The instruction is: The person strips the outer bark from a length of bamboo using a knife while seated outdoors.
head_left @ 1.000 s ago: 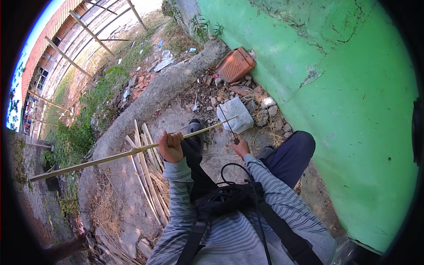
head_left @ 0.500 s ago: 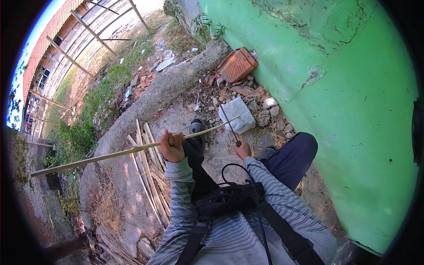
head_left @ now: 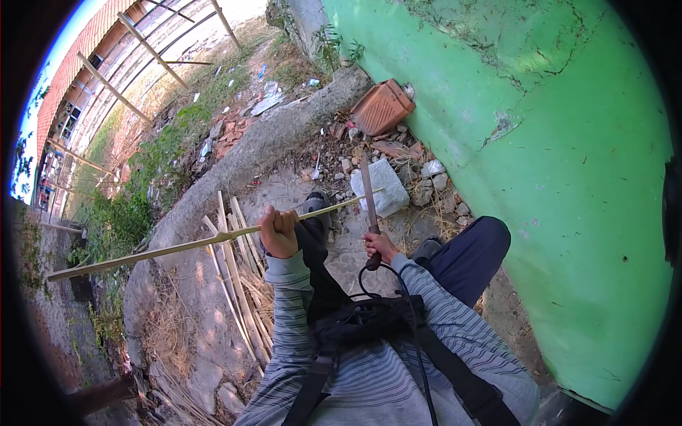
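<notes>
My left hand (head_left: 279,231) is closed around a long pale bamboo strip (head_left: 156,252) with a knot along it. The strip slants from the far left up to the right, its thin end lying over a whitish stone block (head_left: 393,190). In my right hand (head_left: 382,247) is a machete (head_left: 366,179), its dark handle in my fingers and its brown blade pointing away from me. The blade crosses the strip near the thin end, beside the block's left part. Whether blade and strip touch, I cannot tell.
Several split bamboo strips (head_left: 245,284) lie on the ground left of my leg. A green wall (head_left: 568,213) rises on the right. An orange ridged container (head_left: 383,108) leans by it among rubble. A low rough concrete ridge (head_left: 234,163) curves along the left.
The machete has turned so that its broad side shows, and its tip points more straight ahead. My right hand has shifted slightly left. The left hand and the strip stay nearly in place.
</notes>
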Tool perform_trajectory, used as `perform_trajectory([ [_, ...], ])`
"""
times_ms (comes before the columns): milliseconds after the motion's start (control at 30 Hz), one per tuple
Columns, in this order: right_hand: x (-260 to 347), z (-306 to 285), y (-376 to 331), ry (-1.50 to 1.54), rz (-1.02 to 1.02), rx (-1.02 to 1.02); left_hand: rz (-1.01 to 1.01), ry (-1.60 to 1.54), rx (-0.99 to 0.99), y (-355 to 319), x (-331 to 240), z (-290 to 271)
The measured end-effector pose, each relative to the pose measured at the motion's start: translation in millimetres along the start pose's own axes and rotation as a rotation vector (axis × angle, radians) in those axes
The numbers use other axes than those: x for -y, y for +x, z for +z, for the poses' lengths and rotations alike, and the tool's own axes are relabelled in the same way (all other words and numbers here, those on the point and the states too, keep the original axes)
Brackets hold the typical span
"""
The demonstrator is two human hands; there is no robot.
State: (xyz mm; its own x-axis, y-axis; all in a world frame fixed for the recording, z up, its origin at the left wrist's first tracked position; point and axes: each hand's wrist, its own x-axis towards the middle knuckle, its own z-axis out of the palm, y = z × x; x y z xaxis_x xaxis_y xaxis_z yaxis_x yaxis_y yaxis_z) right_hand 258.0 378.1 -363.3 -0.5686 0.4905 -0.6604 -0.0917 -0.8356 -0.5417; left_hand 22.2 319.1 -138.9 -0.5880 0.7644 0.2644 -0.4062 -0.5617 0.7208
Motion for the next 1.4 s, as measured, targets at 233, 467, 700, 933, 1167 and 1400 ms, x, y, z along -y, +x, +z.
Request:
perform_trajectory([
  [233, 13.9, 25.5, -14.1, -1.047, -0.654, -0.376, 0.000, 0.012, -0.014, -1.2, -4.9, -3.4],
  [467, -5.4, -28.5, 11.4, -1.047, -0.332, -0.711, -0.030, 0.004, 0.068, -1.0, -0.7, 1.3],
  [700, 4.6, -21.2, 11.6, -0.218, -0.046, -0.171, 0.006, 0.014, 0.032, -0.1, -2.5, -2.4],
  [933, 3.0, -6.9, -3.1, -0.767, -0.296, -0.479, -0.001, 0.009, -0.006, 0.4, 0.5, 2.6],
  [1167, 16.4, 43.4, -18.4, -1.091, -0.779, -0.307, -0.004, -0.001, -0.014, -1.3, -4.3, -6.7],
  [1400, -0.1, -37.4, 19.6, -1.110, -0.381, -0.770, -0.019, 0.022, 0.080, -2.0, -2.0, 1.1],
])
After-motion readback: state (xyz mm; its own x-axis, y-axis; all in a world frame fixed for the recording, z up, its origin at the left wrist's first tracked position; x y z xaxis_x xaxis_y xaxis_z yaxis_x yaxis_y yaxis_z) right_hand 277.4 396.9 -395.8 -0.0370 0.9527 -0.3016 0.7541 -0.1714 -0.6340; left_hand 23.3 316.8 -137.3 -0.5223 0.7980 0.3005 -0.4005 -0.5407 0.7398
